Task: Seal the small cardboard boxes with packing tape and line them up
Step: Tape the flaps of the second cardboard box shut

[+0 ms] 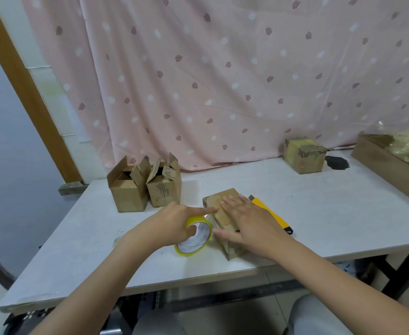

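Observation:
A small closed cardboard box (216, 204) lies at the middle of the white table (319, 213). My right hand (249, 221) presses flat on its top, fingers spread. My left hand (177, 221) grips a yellow roll of packing tape (193, 238) against the box's left side, index finger stretched onto the box. Two open boxes (128, 189) (165, 187) stand side by side at the back left, flaps up. A taped box (303, 154) sits at the back right.
A yellow utility knife (271, 212) lies just right of the box, partly under my right hand. A wooden tray (389, 165) with pale filling stands at the far right edge. A pink curtain hangs behind the table.

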`<state>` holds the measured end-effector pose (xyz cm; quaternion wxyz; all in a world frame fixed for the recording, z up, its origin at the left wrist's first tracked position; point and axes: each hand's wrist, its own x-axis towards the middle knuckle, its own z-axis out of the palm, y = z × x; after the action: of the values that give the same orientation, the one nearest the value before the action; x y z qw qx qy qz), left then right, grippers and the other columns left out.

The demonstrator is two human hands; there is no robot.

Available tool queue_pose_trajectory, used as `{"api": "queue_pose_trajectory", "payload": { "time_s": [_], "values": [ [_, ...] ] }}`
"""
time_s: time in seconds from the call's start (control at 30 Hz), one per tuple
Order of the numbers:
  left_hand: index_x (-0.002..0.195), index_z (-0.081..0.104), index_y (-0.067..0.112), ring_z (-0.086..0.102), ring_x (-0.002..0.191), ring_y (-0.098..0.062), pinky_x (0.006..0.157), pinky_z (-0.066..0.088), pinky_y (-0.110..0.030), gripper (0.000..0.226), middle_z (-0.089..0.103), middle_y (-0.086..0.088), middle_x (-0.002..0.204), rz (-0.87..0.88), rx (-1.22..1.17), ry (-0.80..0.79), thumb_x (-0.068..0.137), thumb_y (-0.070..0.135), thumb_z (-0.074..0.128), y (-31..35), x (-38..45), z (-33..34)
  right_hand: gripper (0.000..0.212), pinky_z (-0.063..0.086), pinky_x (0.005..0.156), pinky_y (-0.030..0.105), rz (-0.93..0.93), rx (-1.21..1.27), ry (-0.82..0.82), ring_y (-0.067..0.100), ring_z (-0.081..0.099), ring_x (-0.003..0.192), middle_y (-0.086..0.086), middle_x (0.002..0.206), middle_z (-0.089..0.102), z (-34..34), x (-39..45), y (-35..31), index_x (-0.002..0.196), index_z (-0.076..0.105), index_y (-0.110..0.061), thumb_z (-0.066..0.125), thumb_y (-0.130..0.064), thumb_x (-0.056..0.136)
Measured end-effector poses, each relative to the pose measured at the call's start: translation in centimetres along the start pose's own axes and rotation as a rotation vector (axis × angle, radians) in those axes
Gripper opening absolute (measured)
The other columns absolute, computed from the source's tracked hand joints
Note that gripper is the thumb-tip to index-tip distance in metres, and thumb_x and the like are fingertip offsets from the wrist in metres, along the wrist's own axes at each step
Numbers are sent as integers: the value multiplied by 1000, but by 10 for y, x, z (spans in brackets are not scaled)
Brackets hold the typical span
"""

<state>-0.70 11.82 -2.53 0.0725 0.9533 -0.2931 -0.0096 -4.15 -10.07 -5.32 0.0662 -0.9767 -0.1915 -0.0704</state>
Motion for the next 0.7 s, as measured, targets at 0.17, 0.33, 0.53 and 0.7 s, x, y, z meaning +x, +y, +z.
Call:
{"api": "queue_pose_trajectory", "payload": {
  "time_s": [0.17, 0.33, 0.53, 0.7],
  "values": [
    [141, 37, 62, 37, 51, -15, 48, 29, -20, 69, 41, -2, 52, -17, -28, 27, 90, 17, 51, 0, 3, 6, 71, 16, 116, 23, 55, 57, 38, 9, 15, 149, -2, 161, 25, -13, -4, -10, 153, 30, -19, 21, -63, 99],
    [141, 38, 59, 35, 48, -17, 45, 26, -18, 67, 39, -3, 50, -11, -43, 80, 91, 17, 51, -2, 3, 14, 69, 14, 119, 28, 30, 106, -37, 11, 13, 150, -5, 163, 19, -8, -5, -17, 155, 23, -23, 18, -63, 99],
    [143, 30, 60, 39, 52, -14, 49, 28, -15, 65, 42, -1, 55, 4, -56, 131, 95, 20, 50, -1, 3, 21, 59, 39, 104, 32, 145, 115, 66, 11, 37, 141, -9, 147, 49, -9, -6, -5, 137, 54, -28, 21, -60, 100],
    [144, 33, 56, 45, 60, -10, 60, 39, -24, 56, 43, 3, 61, -10, -109, 186, 97, 29, 48, 5, -1, 29, 41, 35, 63, 33, 323, 100, 141, 25, 50, 75, 3, 72, 50, -25, 12, -17, 81, 55, -8, 37, -39, 101]
  ]
}}
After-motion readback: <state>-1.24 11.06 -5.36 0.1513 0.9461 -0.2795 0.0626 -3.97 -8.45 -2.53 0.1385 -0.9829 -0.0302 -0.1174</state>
